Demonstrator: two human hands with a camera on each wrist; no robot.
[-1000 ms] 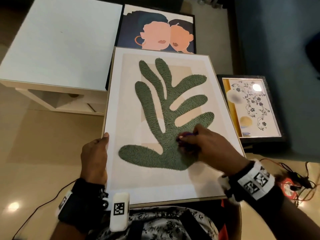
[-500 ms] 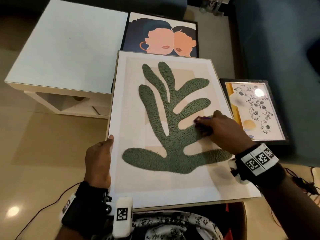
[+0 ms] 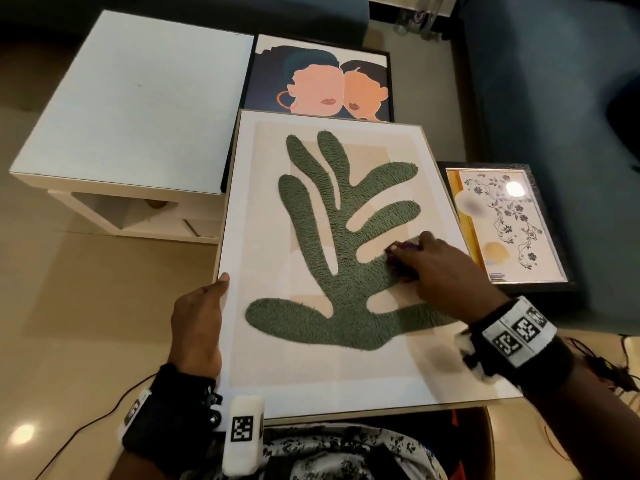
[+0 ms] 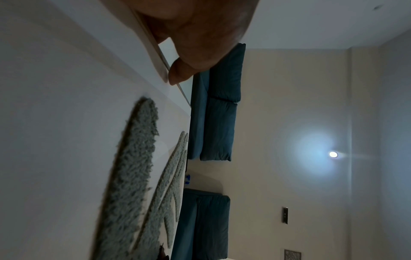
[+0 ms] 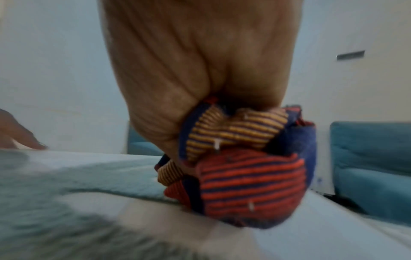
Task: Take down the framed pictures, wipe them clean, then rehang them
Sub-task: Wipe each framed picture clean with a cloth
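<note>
A large framed picture (image 3: 263, 358) with a green leaf shape on a cream ground lies tilted across my lap. My left hand (image 3: 199, 323) grips its left edge, thumb on the front glass; the left wrist view shows the hand (image 4: 195, 40) wrapped round the thin frame edge (image 4: 155, 58). My right hand (image 3: 440, 268) holds a bunched striped cloth (image 5: 244, 167) and presses it on the glass over the right part of the leaf. In the head view only a purple bit of the cloth (image 3: 403, 249) shows under the fingers.
A dark-framed picture of two faces (image 3: 322, 81) lies beyond the leaf picture. A black-framed floral picture (image 3: 502, 226) lies to its right. A white low table (image 3: 131, 109) stands at the left, blue sofas (image 3: 554, 98) at the right and back. Cables (image 3: 606, 368) trail at lower right.
My right hand with the cloth swept from the leaf's stem to the right, then slightly back left along a right lobe. The left hand kept its grip on the frame.
</note>
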